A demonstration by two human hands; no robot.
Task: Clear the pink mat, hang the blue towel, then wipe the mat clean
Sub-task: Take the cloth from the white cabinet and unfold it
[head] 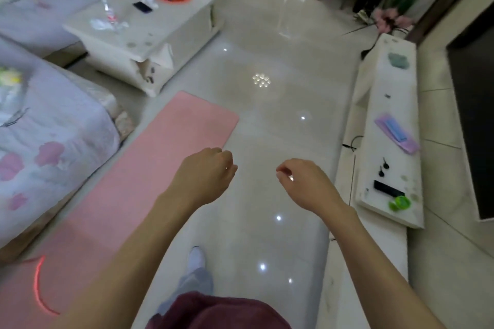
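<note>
The pink mat (149, 168) lies on the glossy floor, running from the lower left up toward the middle, with a red curved mark (38, 286) near its close end. My left hand (205, 176) hangs over the mat's right edge, fingers loosely curled, holding nothing. My right hand (304, 184) is out over the bare floor, fingers loosely curled and empty too. No blue towel is visible on the mat. A small blue item on a purple one (397, 132) lies on the low white cabinet at the right.
A sofa with a floral cover (48, 141) borders the mat on the left. A white coffee table (144, 27) with a red tray stands beyond the mat. The low white cabinet (374, 147) on the right carries a green item, a black remote and small objects. My foot (196, 259) stands on the floor.
</note>
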